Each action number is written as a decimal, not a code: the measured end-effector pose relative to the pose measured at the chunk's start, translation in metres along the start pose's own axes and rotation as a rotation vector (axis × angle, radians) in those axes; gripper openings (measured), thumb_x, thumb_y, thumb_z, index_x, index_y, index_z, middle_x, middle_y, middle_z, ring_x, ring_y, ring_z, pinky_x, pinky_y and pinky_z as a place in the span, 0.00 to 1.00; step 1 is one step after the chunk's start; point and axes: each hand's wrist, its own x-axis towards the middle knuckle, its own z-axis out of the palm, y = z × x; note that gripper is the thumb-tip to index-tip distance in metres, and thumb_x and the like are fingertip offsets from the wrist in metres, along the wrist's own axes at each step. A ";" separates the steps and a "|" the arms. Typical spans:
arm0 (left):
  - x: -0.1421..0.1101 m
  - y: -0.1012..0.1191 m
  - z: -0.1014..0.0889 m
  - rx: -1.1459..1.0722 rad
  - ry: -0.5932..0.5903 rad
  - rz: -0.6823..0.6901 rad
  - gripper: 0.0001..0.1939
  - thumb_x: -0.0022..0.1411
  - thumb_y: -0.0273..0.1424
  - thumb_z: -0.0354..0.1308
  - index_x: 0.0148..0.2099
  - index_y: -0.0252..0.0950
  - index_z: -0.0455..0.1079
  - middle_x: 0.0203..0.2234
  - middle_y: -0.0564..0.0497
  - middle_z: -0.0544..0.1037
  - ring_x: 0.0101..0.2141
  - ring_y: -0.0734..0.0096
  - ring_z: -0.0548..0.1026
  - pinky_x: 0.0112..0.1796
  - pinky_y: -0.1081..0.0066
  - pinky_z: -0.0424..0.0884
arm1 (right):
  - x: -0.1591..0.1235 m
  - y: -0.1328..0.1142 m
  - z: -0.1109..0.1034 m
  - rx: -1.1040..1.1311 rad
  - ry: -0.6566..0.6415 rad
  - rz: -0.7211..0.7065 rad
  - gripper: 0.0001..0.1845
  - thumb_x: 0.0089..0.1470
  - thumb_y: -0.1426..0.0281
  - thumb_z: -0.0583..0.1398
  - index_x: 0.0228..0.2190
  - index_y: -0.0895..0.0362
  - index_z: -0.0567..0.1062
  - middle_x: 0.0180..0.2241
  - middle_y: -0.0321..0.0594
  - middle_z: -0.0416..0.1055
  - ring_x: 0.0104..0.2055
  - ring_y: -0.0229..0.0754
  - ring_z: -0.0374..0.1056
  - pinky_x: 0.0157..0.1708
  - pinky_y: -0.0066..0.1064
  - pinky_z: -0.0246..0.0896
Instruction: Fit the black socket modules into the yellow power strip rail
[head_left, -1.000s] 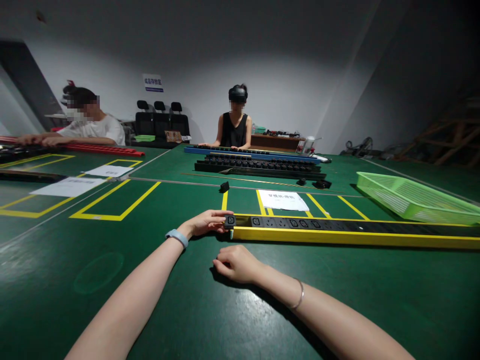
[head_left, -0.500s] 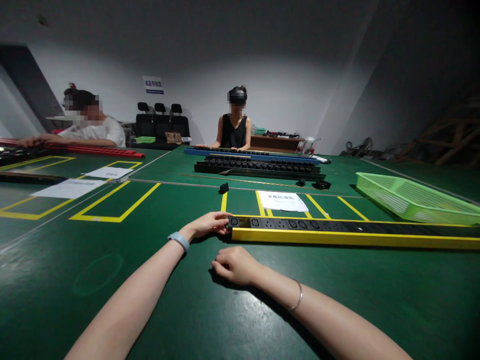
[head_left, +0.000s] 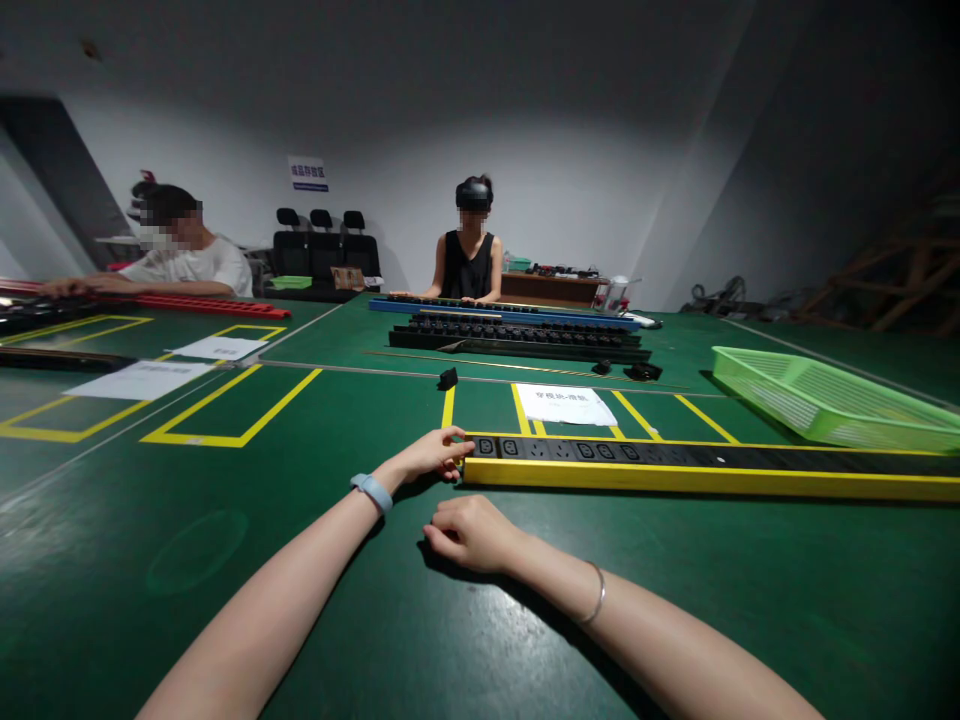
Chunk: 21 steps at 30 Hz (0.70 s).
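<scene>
A yellow power strip rail [head_left: 675,478] lies across the table in front of me, its channel lined with black socket modules [head_left: 606,452]. My left hand [head_left: 433,455] is at the rail's left end, fingers closed around the end socket module [head_left: 486,447], which sits inside the channel close against its neighbour. The thumb side is partly hidden below the rail's end. My right hand [head_left: 474,532] rests on the green table just in front of the rail, loosely curled with nothing visible in it.
Past the rail lie a small black block [head_left: 448,378] and a paper label [head_left: 566,404]. A green basket [head_left: 825,400] stands at the right. Further back are black rails [head_left: 517,338] and a blue rail [head_left: 420,305], with a person behind them; another person works at a red rail [head_left: 202,303].
My left hand has moved slightly right, sliding the end socket module deeper into the rail and closing the gap beside it. The right hand has stayed put.
</scene>
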 end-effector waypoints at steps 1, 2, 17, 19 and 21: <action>0.000 0.001 0.001 0.004 0.015 -0.004 0.27 0.54 0.47 0.63 0.48 0.33 0.62 0.24 0.53 0.73 0.18 0.79 0.71 0.19 0.78 0.66 | 0.000 0.000 0.000 0.000 0.004 -0.001 0.17 0.59 0.68 0.55 0.20 0.58 0.70 0.21 0.33 0.66 0.21 0.32 0.53 0.25 0.27 0.43; 0.000 0.002 0.003 0.010 0.032 -0.008 0.28 0.53 0.47 0.63 0.48 0.33 0.62 0.23 0.54 0.72 0.17 0.79 0.71 0.19 0.78 0.65 | 0.000 0.000 0.000 -0.001 0.008 -0.002 0.17 0.59 0.68 0.55 0.20 0.58 0.70 0.21 0.33 0.66 0.21 0.32 0.53 0.25 0.27 0.43; 0.001 -0.005 0.002 -0.005 0.082 0.062 0.23 0.58 0.50 0.56 0.42 0.35 0.62 0.26 0.55 0.70 0.17 0.81 0.68 0.18 0.78 0.64 | -0.002 0.000 -0.001 -0.049 0.100 -0.042 0.18 0.60 0.69 0.54 0.19 0.58 0.68 0.20 0.33 0.64 0.21 0.33 0.54 0.24 0.28 0.46; 0.001 -0.007 -0.004 -0.057 0.079 0.101 0.21 0.59 0.49 0.54 0.41 0.35 0.61 0.27 0.54 0.70 0.18 0.81 0.68 0.19 0.77 0.66 | -0.001 0.003 -0.006 -0.108 0.205 -0.050 0.18 0.61 0.69 0.53 0.20 0.57 0.69 0.21 0.35 0.65 0.24 0.35 0.56 0.25 0.29 0.49; 0.000 -0.008 -0.010 -0.098 0.053 0.126 0.17 0.59 0.45 0.56 0.39 0.36 0.61 0.26 0.55 0.69 0.19 0.81 0.68 0.21 0.77 0.67 | 0.001 0.008 -0.016 -0.172 0.326 -0.060 0.16 0.61 0.69 0.52 0.22 0.57 0.70 0.24 0.39 0.68 0.29 0.39 0.60 0.30 0.30 0.54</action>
